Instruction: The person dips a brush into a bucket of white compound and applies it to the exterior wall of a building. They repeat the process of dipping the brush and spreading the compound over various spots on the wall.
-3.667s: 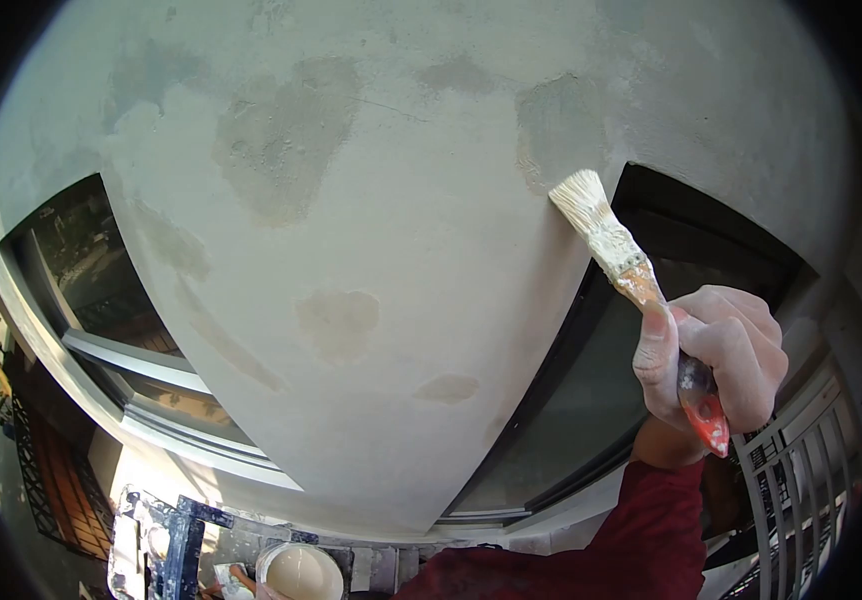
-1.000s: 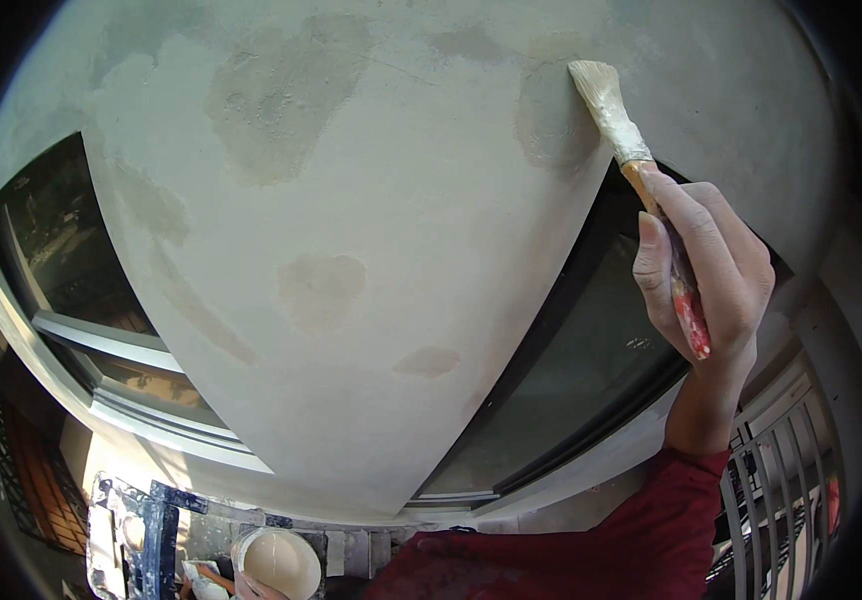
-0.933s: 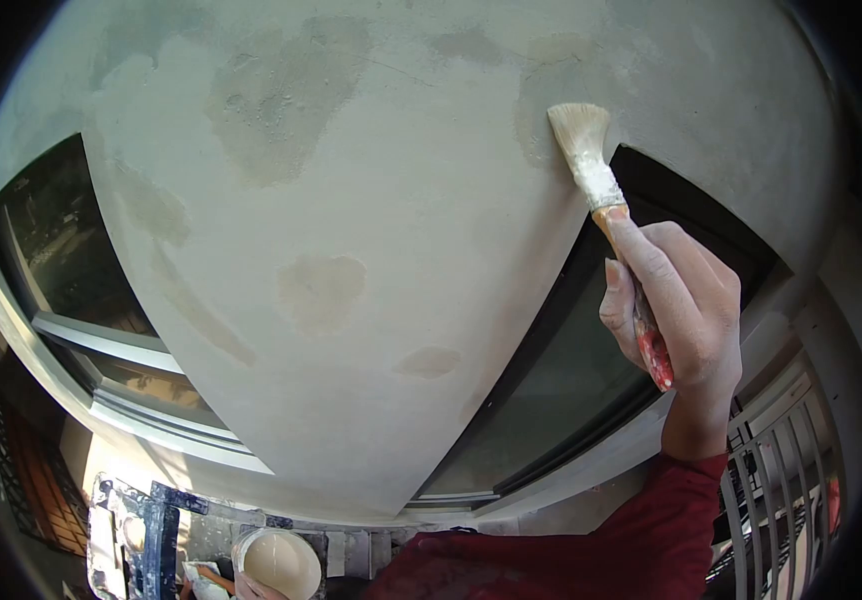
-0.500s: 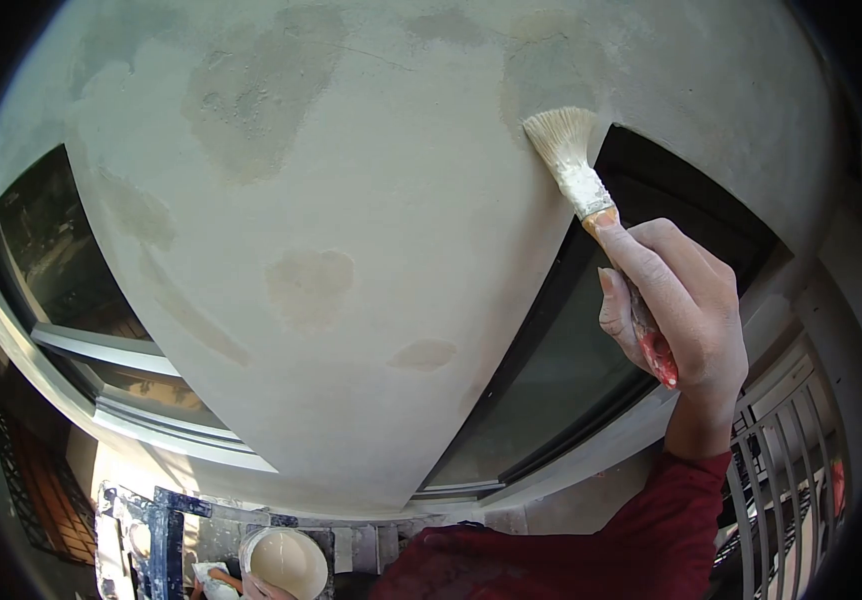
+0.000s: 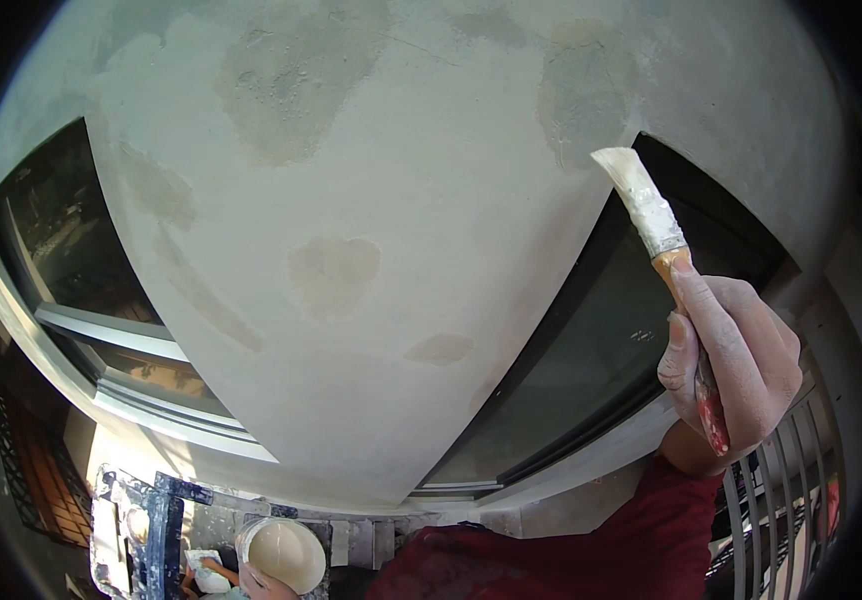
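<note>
My right hand [image 5: 736, 355] is closed round the wooden handle of a paintbrush [image 5: 656, 215], whose handle end is smeared red. The brush points up and left, with pale bristles near the wall [image 5: 451, 200] by the top corner of the right window; whether they touch it I cannot tell. Whitish dust covers my fingers. At the bottom, my left hand [image 5: 267, 585] is partly in view against the near side of a bucket [image 5: 289, 553] of cream-coloured paint, its fingers curled at the rim. Darker patches mark the wall.
A dark window [image 5: 76, 240] stands at the left and a dark-framed one [image 5: 571, 370] at the right. Metal railings [image 5: 781, 500] are at the lower right. Below, a paint-spattered platform [image 5: 166, 540] stands near another person's arm [image 5: 219, 570].
My right hand and the brush have moved down and right, and the brush has turned so its bristles look narrower. The wall has shifted slightly right in view.
</note>
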